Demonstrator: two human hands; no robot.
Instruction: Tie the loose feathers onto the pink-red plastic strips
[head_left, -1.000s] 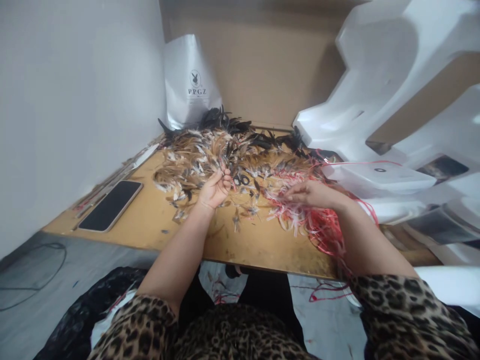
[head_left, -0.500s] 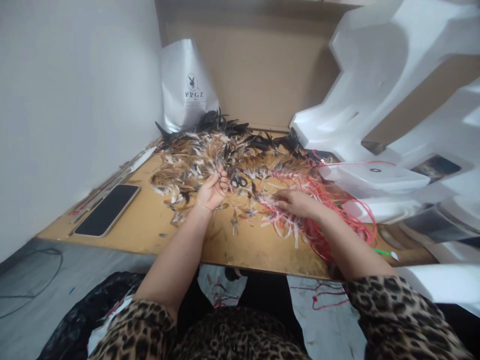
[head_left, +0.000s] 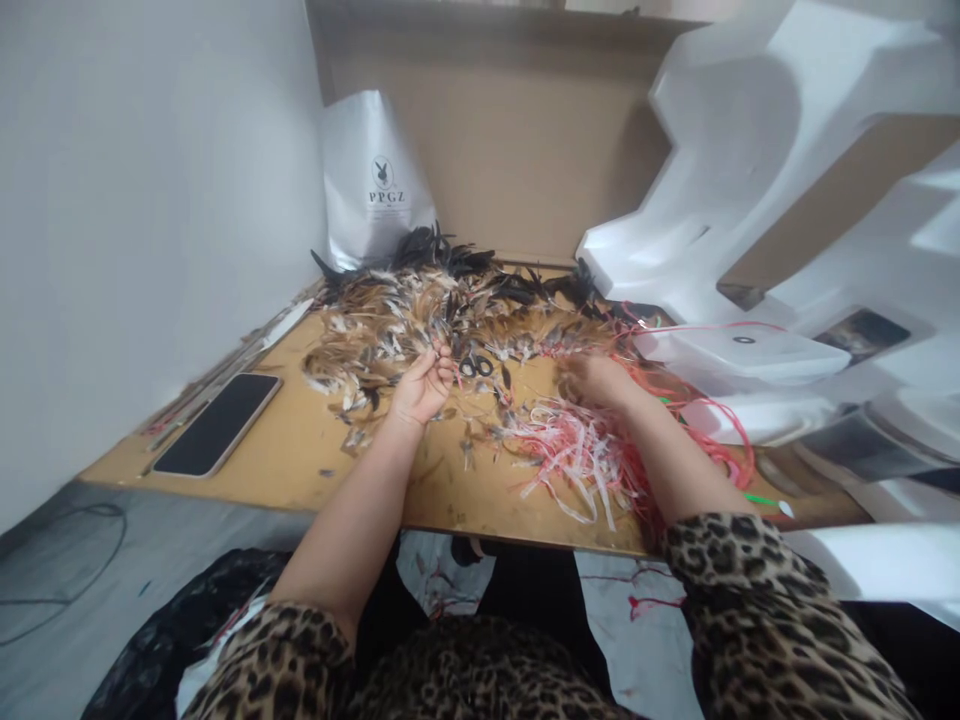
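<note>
My left hand (head_left: pixel 424 388) is closed in a pinch at the near edge of a pile of brown and black feathers (head_left: pixel 405 310). What its fingertips hold is too small to make out. Just right of it lie black-handled scissors (head_left: pixel 476 367). My right hand (head_left: pixel 604 380), smeared by motion, is over the table near the right end of the feathers. Its fingers cannot be read. Below that hand is a tangled heap of red and white strips (head_left: pixel 574 450). Loose feather bits are scattered between the hands.
A phone (head_left: pixel 219 424) lies at the table's left side. Behind the feathers stands a white bag (head_left: pixel 379 190). White foam pieces (head_left: pixel 720 170) crowd the right, along with a white box (head_left: pixel 750 350). Red cords (head_left: pixel 720 425) trail beside them. A cable (head_left: pixel 112 540) lies on the floor.
My right hand has lifted off the strips and moved slightly away from me and to the right. The strips now lie nearer the front edge. My left hand stays nearly in place.
</note>
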